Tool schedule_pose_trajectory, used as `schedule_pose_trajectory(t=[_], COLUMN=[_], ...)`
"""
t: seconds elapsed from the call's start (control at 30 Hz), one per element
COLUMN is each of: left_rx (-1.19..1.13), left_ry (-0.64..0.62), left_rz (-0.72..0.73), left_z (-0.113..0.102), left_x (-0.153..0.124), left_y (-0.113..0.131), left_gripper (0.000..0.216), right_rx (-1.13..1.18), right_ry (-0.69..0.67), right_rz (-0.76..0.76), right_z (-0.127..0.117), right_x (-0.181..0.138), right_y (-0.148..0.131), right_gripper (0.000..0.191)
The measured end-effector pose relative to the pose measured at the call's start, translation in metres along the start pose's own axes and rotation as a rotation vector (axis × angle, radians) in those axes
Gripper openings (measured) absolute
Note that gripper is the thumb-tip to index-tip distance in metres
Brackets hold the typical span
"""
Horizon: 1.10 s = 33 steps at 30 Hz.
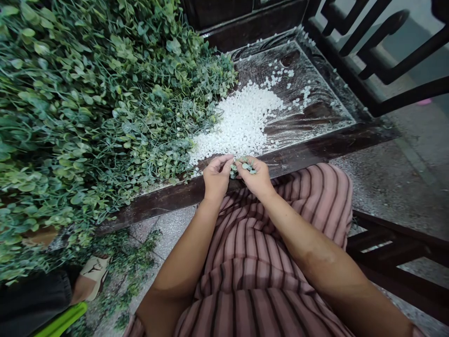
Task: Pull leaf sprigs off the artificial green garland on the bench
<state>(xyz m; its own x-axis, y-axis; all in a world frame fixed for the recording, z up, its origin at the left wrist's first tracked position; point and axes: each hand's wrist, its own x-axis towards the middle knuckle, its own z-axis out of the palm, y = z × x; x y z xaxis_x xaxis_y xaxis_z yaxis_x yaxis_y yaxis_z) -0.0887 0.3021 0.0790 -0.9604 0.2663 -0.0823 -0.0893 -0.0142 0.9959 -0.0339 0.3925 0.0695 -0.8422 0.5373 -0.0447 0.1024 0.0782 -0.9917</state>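
My left hand (217, 176) and my right hand (257, 177) meet at the front edge of the dark wooden bench, fingertips almost touching. Between them is a small green leafy sprig (247, 167), pinched by my right hand. My left thumb and forefinger are pressed together at the sprig's end; what exactly lies in that pinch is too small to make out. Just beyond my fingertips spreads a pile of small white beads (242, 117). To the left a large heap of artificial leafy stems (105, 98) reaches the beads.
Stray beads and white dust lie on the bench top (315, 114). A dark lattice rail (382, 70) stands at the right. At lower left, another person's slippered foot (91, 278) is near fallen greenery (129, 267) and a bright green object (63, 322).
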Motion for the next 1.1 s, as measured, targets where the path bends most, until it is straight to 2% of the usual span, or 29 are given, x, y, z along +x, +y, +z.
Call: schedule_pose_trajectory(t=[0.23, 0.6, 0.73, 0.83, 1.0, 1.1], left_rx=[0.041, 0.313, 0.328, 0.249, 0.077, 0.044], left_ry=[-0.039, -0.142, -0.17, -0.186, -0.175, -0.208], left_rz=[0.079, 0.339, 0.391, 0.316, -0.005, -0.121], left_z=[-0.002, -0.01, -0.012, -0.015, -0.014, -0.013], left_x=[0.0, 0.006, 0.005, 0.006, 0.011, 0.015], left_y=[-0.003, 0.006, 0.009, 0.008, 0.005, 0.007], left_gripper=[0.01, 0.012, 0.015, 0.012, 0.014, 0.012], right_rx=[-0.025, 0.133, 0.183, 0.206, 0.22, 0.247], right_ry=[0.029, -0.042, -0.076, -0.113, -0.115, -0.107], right_rz=[-0.002, 0.099, 0.166, 0.203, 0.216, 0.226], right_z=[0.001, -0.002, -0.004, -0.005, -0.006, -0.006], right_x=[0.002, 0.004, 0.007, 0.007, 0.007, 0.007], right_y=[0.005, -0.006, -0.012, -0.016, -0.015, -0.013], right_gripper=[0.026, 0.034, 0.038, 0.042, 0.045, 0.046])
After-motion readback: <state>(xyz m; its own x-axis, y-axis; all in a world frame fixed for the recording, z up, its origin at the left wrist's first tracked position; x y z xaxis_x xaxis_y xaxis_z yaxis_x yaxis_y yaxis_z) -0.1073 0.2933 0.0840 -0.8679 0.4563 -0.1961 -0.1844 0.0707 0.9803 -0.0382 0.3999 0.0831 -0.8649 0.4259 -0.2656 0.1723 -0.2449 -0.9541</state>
